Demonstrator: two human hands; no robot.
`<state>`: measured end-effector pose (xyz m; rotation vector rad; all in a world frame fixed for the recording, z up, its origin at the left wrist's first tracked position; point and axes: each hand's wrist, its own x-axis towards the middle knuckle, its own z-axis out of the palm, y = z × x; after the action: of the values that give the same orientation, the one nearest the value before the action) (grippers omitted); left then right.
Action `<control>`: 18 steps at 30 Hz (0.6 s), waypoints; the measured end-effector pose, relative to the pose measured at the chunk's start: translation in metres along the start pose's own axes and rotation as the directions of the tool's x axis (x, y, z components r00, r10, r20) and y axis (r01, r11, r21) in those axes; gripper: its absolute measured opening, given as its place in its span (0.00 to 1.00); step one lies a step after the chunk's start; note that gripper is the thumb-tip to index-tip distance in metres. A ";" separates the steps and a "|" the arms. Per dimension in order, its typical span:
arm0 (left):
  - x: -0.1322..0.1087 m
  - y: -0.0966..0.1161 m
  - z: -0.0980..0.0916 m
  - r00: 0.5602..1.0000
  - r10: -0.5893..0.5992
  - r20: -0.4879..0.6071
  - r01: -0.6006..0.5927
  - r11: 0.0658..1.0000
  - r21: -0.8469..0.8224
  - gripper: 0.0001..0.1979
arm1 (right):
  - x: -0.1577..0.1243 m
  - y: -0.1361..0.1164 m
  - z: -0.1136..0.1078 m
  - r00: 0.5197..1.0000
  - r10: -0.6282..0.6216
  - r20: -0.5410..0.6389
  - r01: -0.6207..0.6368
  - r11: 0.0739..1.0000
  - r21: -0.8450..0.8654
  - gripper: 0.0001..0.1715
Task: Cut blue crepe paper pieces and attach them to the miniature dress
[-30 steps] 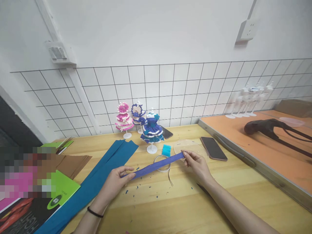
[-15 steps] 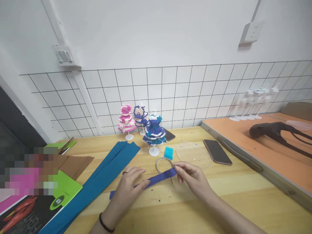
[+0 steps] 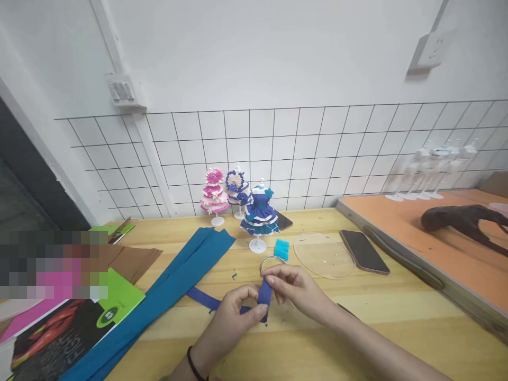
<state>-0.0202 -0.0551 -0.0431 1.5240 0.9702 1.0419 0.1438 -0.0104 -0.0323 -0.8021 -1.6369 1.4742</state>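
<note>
A violet-blue strip [image 3: 203, 298], perhaps paper or cloth, is held between my two hands above the wooden table. My left hand [image 3: 236, 317] pinches the strip where it bends, thumb pressed on it; its long tail trails off to the left. The strip's short end stands up from the bend, and my right hand [image 3: 297, 291] pinches its tip. Just behind my fingers lies a metal ring [image 3: 266, 260], partly hidden. Beyond it are a small turquoise pleated piece [image 3: 281, 249] and a mini dress form [image 3: 261, 214] wearing blue and teal ruffles.
Teal folded sheets [image 3: 174, 283] and a green-black packet [image 3: 59, 328] cover the left side. A pink dress form [image 3: 215, 197] and a blue-white one [image 3: 237, 197] stand behind. A clear disc [image 3: 323, 256] and a phone [image 3: 364, 252] lie right, beside a raised orange surface [image 3: 381, 211].
The strip lay stretched out between my hands and is now bent upward near its right end. My left hand has moved right, closer to my right hand, and pinches the bend.
</note>
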 end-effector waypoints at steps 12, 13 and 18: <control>0.004 -0.012 -0.006 0.976 -0.063 -0.206 0.084 0.992 0.091 0.08 | 0.003 0.009 0.016 0.999 -0.032 0.013 0.032 0.999 0.013 0.17; 0.004 -0.012 -0.005 0.979 -0.038 -0.202 0.069 0.987 0.148 0.07 | 0.003 0.008 0.015 0.999 -0.041 -0.018 0.041 0.999 -0.030 0.15; 0.000 -0.003 0.000 0.990 0.080 -0.117 -0.031 0.926 0.376 0.05 | -0.001 -0.013 0.006 0.987 -0.143 -0.071 0.126 0.971 -0.204 0.13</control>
<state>-0.0207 -0.0543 -0.0459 1.8195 1.2797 1.0475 0.1396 -0.0156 -0.0200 -0.8333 -1.7567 1.1798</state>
